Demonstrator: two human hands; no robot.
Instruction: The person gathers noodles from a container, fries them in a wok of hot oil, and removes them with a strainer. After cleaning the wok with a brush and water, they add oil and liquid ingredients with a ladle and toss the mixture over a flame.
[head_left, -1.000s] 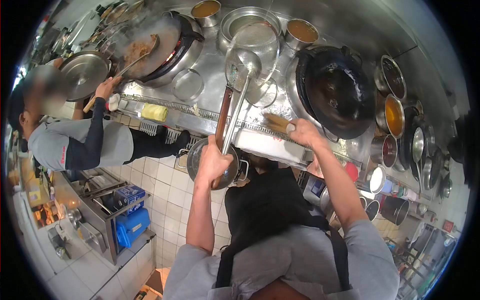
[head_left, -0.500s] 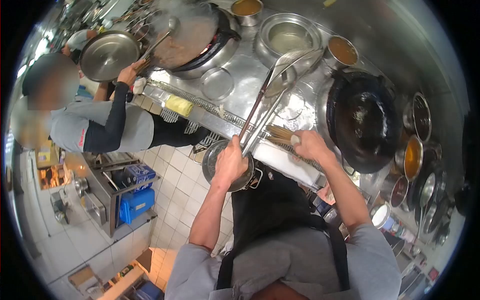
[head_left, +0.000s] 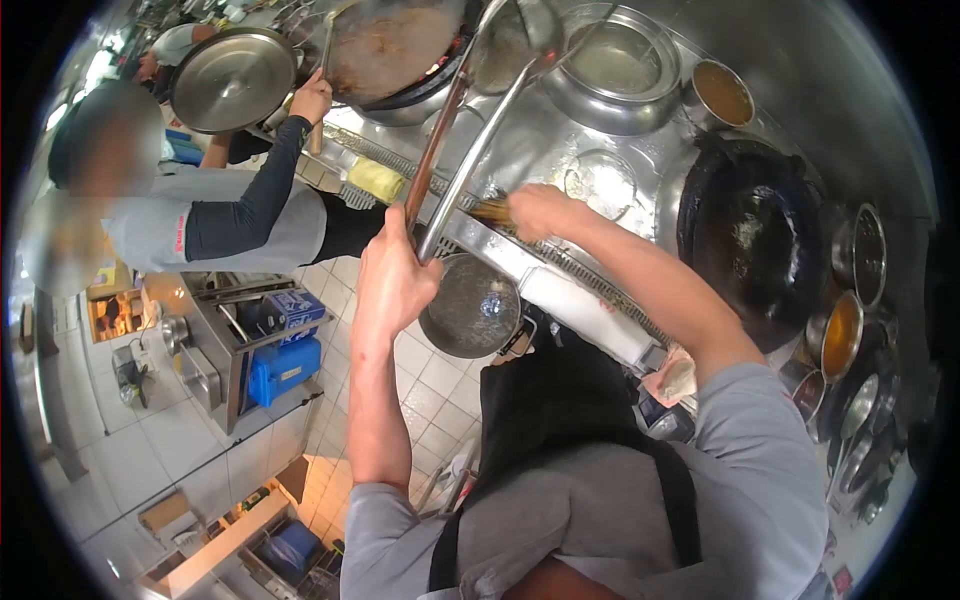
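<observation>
My left hand (head_left: 392, 275) is closed around two long handles, the wooden handle (head_left: 442, 125) of a mesh strainer and the steel handle (head_left: 480, 150) of a ladle. Both tools point up and away over the stove counter; their far ends overlap, so I cannot clearly separate mesh from ladle bowl. My right hand (head_left: 545, 212) grips a bamboo wok brush (head_left: 490, 211), its bristles low over the slotted channel at the counter's front edge. To the right of that hand sits a dark, wet wok (head_left: 748, 240) on its burner.
A co-worker (head_left: 245, 215) at the left holds a wide round pan (head_left: 234, 80) beside a steaming wok (head_left: 395, 50). A pot of liquid (head_left: 625, 60) and a sauce container (head_left: 722, 95) stand behind. A white cloth (head_left: 585, 315) and a dark pan (head_left: 470, 310) are near the front edge.
My left hand has moved left and up with the strainer and ladle, swinging them leftward off the pot. My right hand has slid left along the counter edge with the brush.
</observation>
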